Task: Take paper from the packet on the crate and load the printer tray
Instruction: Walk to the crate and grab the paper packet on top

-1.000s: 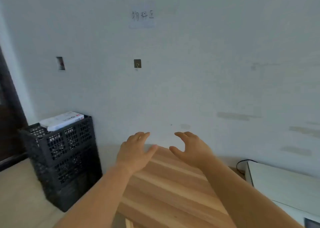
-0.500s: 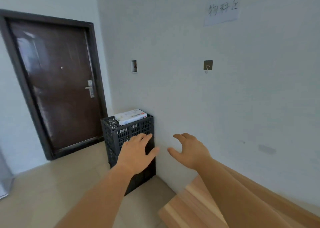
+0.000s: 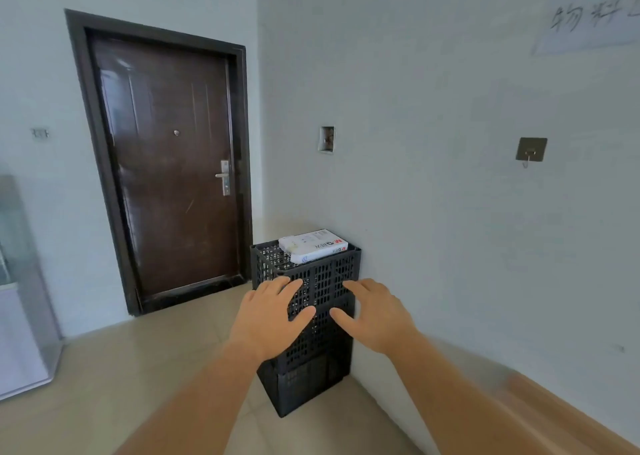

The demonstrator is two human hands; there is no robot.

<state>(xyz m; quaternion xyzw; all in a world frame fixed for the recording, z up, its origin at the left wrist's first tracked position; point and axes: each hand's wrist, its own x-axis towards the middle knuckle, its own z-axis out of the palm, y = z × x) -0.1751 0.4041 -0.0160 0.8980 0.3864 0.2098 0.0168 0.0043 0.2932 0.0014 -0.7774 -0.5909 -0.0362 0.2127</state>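
Note:
A white paper packet (image 3: 313, 245) with red and blue print lies flat on top of a stack of black perforated crates (image 3: 332, 281) standing on the floor against the right wall. My left hand (image 3: 270, 317) and my right hand (image 3: 375, 316) are held out side by side in front of the crates, fingers spread, palms down, holding nothing. Both hands are nearer to me than the packet and below it in the view. No printer is in view.
A dark brown door (image 3: 166, 167) is shut in the far wall, left of the crates. A pale cabinet (image 3: 20, 298) stands at the left edge. A wooden table edge (image 3: 561, 416) shows at the lower right. The tiled floor (image 3: 138, 368) lies between.
My view has swung left from the wooden table and the white printer towards the door and crates. The crates now sit straight ahead and look closer. My hands keep the same spread pose.

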